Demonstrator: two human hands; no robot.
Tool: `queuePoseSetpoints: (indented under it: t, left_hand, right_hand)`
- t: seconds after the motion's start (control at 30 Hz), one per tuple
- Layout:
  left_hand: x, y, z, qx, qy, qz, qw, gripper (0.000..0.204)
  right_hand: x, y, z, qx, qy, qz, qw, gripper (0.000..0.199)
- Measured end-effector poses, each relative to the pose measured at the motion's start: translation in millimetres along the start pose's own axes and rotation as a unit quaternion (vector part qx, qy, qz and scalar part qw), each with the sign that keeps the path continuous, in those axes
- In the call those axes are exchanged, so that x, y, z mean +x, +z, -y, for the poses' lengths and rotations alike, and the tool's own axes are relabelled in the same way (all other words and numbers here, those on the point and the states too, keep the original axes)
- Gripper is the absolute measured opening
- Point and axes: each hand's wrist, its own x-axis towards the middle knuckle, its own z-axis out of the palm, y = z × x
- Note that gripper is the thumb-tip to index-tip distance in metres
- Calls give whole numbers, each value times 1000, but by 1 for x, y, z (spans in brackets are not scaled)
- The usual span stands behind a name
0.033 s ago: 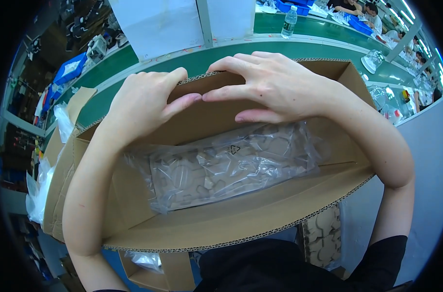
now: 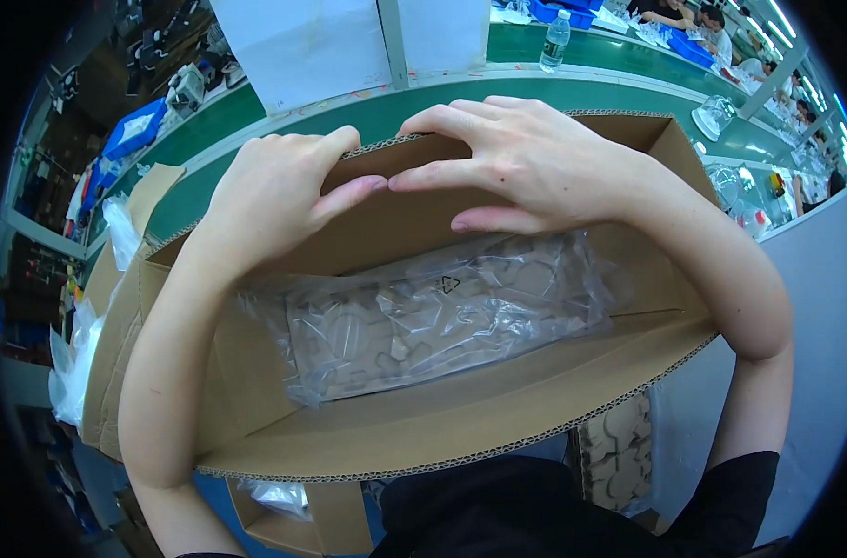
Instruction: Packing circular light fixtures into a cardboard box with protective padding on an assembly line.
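Observation:
A long open cardboard box (image 2: 498, 414) stands in front of me, its near and far walls bowed. My left hand (image 2: 273, 191) is closed over the far wall's top edge, its thumb on the inner side. On the same edge, just to the right, my right hand (image 2: 512, 163) hooks some fingers over the rim, while its thumb and another finger extend on the inside. The tips of both hands nearly meet at the middle. Inside the box, below my hands, lies a moulded brown pulp tray (image 2: 414, 321) wrapped in clear plastic.
Beyond the box runs a green work surface (image 2: 377, 116) with a water bottle (image 2: 554, 42) and a clear plastic container (image 2: 713, 117). Blue bins (image 2: 137, 130) stand at the far left. Below the box are a smaller carton (image 2: 340, 521) and more pulp trays (image 2: 617, 451). People sit at the far right.

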Motion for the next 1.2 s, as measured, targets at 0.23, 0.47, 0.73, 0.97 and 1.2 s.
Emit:
queuePoseSetpoints:
  t: [0.23, 0.47, 0.73, 0.97, 1.2]
  left_hand:
    - [0, 3, 1, -12, -6, 9, 1000, 39]
    - [-1, 3, -1, -4, -2, -5, 1000, 40]
    - [-2, 6, 1, 3, 6, -20, 1000, 41]
    - [-2, 5, 1, 14, 12, -29, 999, 41]
    - [-2, 6, 2, 14, 11, -24, 1000, 40]
  right_hand:
    - [0, 4, -2, -1, -2, -5, 1000, 60]
    - [-1, 4, 0, 0, 3, 1, 1000, 61]
    - [0, 4, 0, -16, 9, 16, 1000, 62]
    - [1, 2, 0, -13, 15, 24, 1000, 62]
    - [0, 6, -1, -27, 11, 8, 1000, 60]
